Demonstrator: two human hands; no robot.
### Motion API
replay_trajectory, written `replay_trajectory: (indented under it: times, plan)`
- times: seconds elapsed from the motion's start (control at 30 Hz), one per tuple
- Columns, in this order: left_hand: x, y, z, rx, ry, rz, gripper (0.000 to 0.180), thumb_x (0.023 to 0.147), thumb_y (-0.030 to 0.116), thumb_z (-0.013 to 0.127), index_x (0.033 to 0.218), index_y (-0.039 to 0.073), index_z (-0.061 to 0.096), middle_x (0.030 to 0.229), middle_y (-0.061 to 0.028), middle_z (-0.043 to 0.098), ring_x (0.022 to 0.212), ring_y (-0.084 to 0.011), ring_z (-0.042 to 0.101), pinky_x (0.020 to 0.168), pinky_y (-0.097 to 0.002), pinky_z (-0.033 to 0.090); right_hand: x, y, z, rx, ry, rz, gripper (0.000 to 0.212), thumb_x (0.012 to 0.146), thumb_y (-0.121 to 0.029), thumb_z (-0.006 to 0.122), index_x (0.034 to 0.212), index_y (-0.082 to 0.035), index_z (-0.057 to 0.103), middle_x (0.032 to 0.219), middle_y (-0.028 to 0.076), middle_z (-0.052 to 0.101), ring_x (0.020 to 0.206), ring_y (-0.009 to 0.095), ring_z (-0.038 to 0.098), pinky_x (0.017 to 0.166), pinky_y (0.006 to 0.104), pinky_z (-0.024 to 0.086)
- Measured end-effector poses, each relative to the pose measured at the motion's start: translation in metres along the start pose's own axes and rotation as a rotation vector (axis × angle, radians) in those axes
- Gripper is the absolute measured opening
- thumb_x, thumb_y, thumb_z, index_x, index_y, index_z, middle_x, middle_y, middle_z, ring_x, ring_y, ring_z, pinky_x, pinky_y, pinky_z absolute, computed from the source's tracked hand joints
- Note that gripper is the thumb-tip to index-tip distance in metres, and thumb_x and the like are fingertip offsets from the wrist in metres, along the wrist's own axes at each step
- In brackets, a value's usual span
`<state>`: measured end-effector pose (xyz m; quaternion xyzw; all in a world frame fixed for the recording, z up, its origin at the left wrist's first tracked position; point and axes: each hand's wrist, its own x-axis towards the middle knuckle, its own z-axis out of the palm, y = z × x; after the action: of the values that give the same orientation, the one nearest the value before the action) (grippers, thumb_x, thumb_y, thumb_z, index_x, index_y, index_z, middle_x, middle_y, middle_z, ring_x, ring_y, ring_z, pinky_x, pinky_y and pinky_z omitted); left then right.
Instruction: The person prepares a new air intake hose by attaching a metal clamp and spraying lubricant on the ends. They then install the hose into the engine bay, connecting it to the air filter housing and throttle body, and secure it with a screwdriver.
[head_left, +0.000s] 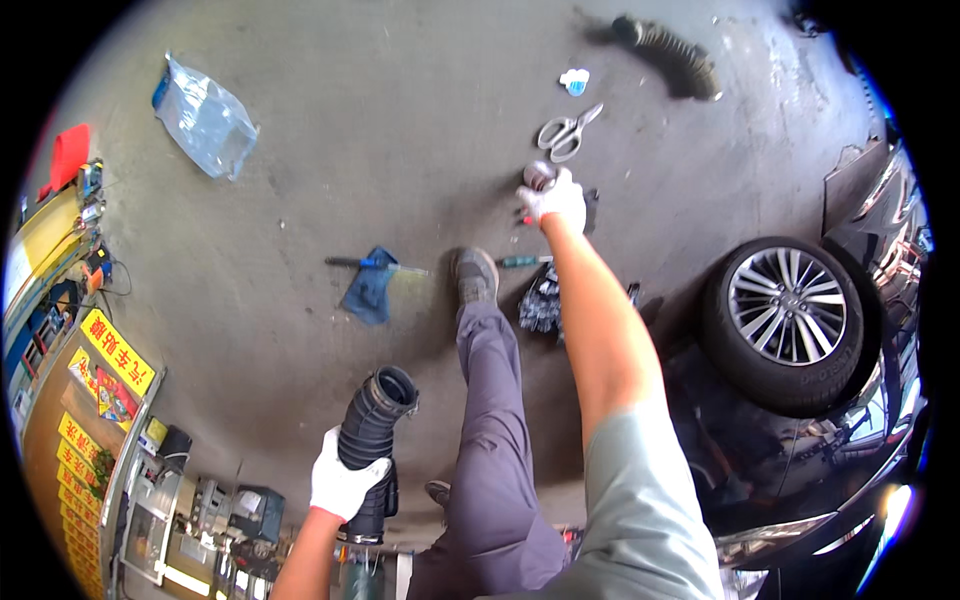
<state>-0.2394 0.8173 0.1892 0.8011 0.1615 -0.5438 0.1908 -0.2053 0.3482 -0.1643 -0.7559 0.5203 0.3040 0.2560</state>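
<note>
My left hand [345, 478], in a white glove, is closed around a black ribbed rubber hose [372, 430]. The hose's open end points up and away, with a clamp band near its rim. Stretched far forward, my gloved right hand [562, 202] closes on a small round brown-and-silver thing [540, 176] low over the floor; its kind is unclear. Just beyond lie grey-handled scissors [566, 136] and a small blue-and-white item [574, 80]. A dark flat thing with a red part [525, 217] is partly hidden by the right hand.
A dirty ribbed hose [672, 56] lies at the far right. A blue cloth [370, 294] with a screwdriver [375, 264], a green-handled tool [522, 261] and a dark patterned bundle [541, 303] surround my foot. A plastic bag [208, 118] lies left; a wheel [790, 310] stands by the black car.
</note>
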Motion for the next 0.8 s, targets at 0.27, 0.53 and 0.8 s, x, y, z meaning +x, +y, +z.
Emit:
replay_trajectory:
  times: [0.27,0.53,0.8]
  plan:
    - [-0.035,-0.035,-0.036,-0.23,-0.045,-0.081,0.075,0.083,0.02,0.096,0.145,0.002,0.058,0.127,-0.0128,0.078,0.114,-0.0241,0.076,0.106,-0.0393,0.06,-0.145,-0.004,-0.016,0.245,0.132,-0.426,0.059,0.081,-0.036,0.089,0.128,-0.006,0.072,0.124,0.025,0.076,0.119,0.044,0.074,0.104,0.0507,0.06]
    - [-0.084,-0.083,-0.161,-0.432,0.104,0.269,0.071,0.085,0.013,0.094,0.146,0.003,0.058,0.132,-0.013,0.076,0.119,-0.0241,0.074,0.109,-0.0401,0.058,-0.449,-0.062,-0.188,1.12,-0.609,-0.504,0.111,0.079,-0.034,0.1,0.166,-0.001,0.039,0.149,0.016,0.063,0.139,0.029,0.063,0.122,0.0474,0.047]
    - [-0.228,-0.076,-0.307,-0.379,0.05,0.718,0.073,0.083,0.018,0.097,0.144,0.002,0.06,0.127,-0.0114,0.078,0.115,-0.0209,0.075,0.106,-0.0387,0.059,-0.751,-0.154,-0.265,1.682,-0.943,-0.721,0.113,0.091,-0.041,0.094,0.175,-0.014,0.023,0.142,0.028,0.065,0.109,0.039,0.077,0.092,0.0523,0.066]
